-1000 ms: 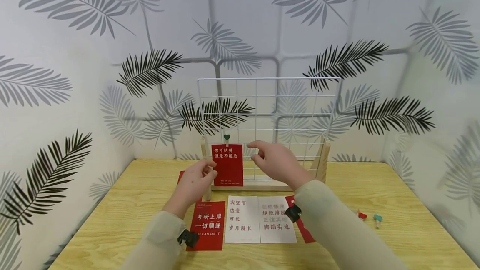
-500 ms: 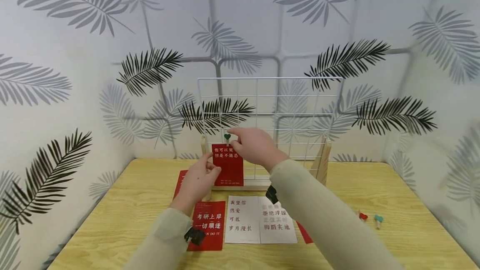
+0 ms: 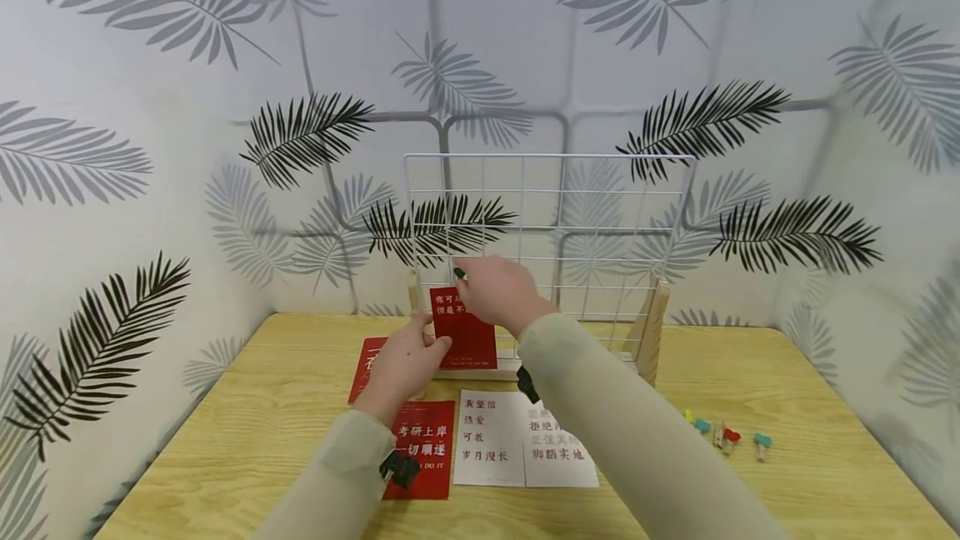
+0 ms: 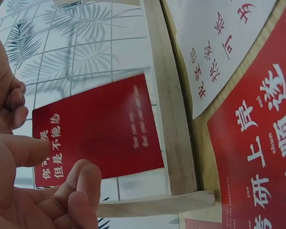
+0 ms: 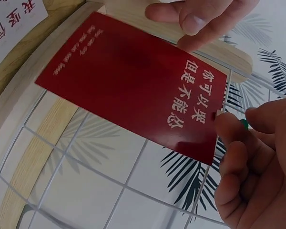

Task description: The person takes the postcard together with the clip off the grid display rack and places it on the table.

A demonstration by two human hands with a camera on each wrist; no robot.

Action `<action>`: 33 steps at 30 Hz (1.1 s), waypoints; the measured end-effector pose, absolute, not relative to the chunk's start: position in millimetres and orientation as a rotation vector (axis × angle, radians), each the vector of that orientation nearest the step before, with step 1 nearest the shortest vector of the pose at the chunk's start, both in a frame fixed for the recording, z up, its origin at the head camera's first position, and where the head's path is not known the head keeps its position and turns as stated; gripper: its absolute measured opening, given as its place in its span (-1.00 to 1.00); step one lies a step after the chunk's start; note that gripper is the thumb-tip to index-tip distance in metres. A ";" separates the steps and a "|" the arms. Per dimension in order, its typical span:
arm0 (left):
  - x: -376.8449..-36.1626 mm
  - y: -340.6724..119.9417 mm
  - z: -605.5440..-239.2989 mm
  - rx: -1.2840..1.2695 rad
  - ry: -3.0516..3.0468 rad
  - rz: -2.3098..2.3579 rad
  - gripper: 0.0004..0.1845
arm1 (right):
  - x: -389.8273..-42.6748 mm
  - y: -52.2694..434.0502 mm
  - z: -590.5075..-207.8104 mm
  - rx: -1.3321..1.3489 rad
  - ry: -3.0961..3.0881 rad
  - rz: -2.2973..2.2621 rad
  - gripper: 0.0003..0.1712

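Note:
A red card [image 3: 467, 344] with white writing hangs upright against a white wire grid [image 3: 551, 156] on wooden feet. At its top edge sits a small clothespin with a green heart [image 5: 244, 124]. My right hand [image 3: 498, 292] pinches this clothespin between thumb and index finger, covering part of the card's upper right. Beside the card's left edge is my left hand [image 3: 408, 361], its fingers loosely bent. One left fingertip is right at the card's edge in the right wrist view, and the left wrist view shows the lettering partly behind the left thumb [image 4: 33, 149].
On the wooden table [image 3: 247, 407] lie a red card [image 3: 427, 486], two white cards [image 3: 491, 465] side by side, and another red card [image 3: 365, 373] behind my left arm. Several heart clothespins, including a red one [image 3: 731, 437] and a teal one [image 3: 762, 442], lie at the right.
My right hand has moved left to the green-heart clothespin and taken hold of it. The heart has turned and the card tilts slightly. My left hand has shifted a little up and right.

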State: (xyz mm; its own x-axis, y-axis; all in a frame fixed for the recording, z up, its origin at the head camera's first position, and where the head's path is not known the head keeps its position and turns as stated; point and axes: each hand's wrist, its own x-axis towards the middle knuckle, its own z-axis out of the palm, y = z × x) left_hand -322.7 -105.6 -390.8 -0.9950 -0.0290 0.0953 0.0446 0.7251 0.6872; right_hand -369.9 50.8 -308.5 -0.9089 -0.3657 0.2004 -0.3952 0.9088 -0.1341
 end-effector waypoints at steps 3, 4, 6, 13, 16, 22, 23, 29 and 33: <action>-324.0 -105.8 -391.6 0.011 -2.820 -1.140 -0.41 | -370.9 52.0 -309.9 0.556 -2.909 0.263 -0.49; -324.2 -106.0 -391.8 0.018 -2.817 -1.140 -0.43 | -371.4 52.6 -310.2 0.550 -2.904 0.261 -0.50; -324.3 -106.4 -392.1 0.028 -2.807 -1.143 -0.48 | -371.6 53.9 -309.9 0.539 -2.898 0.258 -0.54; -324.4 -104.1 -391.8 0.033 -2.780 -1.167 -0.65 | -372.5 55.4 -310.8 0.510 -2.857 0.213 -0.61; -326.3 -103.6 -392.2 0.024 -2.771 -1.166 -0.71 | -373.1 55.2 -312.2 0.480 -2.838 0.222 -0.62; -331.7 -103.8 -395.4 0.019 -2.731 -1.184 -0.79 | -373.1 53.7 -315.6 0.449 -2.785 0.253 -0.68; -332.5 -103.9 -395.8 0.023 -2.718 -1.192 -0.81 | -373.0 53.2 -316.1 0.447 -2.774 0.262 -0.69; -334.0 -104.9 -397.9 0.049 -2.662 -1.227 -0.87 | -372.9 50.9 -319.7 0.434 -2.730 0.284 -0.70; -334.2 -105.7 -398.3 0.028 -2.640 -1.231 -0.87 | -372.5 50.4 -321.0 0.416 -2.724 0.293 -0.68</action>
State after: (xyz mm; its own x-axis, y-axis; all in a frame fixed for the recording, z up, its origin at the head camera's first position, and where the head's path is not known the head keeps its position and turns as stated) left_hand -334.2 -105.7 -398.3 -0.9737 -0.1132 0.1975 0.0786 0.6472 0.7583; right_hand -372.5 50.4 -321.0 -0.8885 -0.2470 0.3867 -0.3237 0.9347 -0.1467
